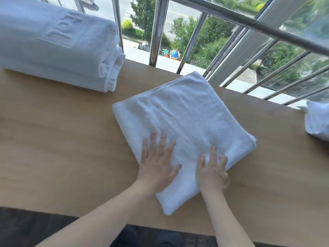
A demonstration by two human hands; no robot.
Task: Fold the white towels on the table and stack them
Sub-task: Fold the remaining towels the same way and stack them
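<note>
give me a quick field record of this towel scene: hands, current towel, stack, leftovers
left hand: flat, fingers spread, pressing the folded towel
right hand: on that towel's near right edge, fingers bent; grip unclear
folded towel: lies askew, mid table
stack: folded towels, far left of table
loose towel: crumpled, right edge of view

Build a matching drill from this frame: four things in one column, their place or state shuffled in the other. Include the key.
Column 1
1. stack of folded towels
2. single folded towel
3. loose towel
4. left hand

Column 2
A. right edge of the table, partly out of frame
B. flat on the single folded towel, fingers spread
C. far left of the table
D. middle of the table, set at an angle

Pairs: 1-C, 2-D, 3-A, 4-B
</note>
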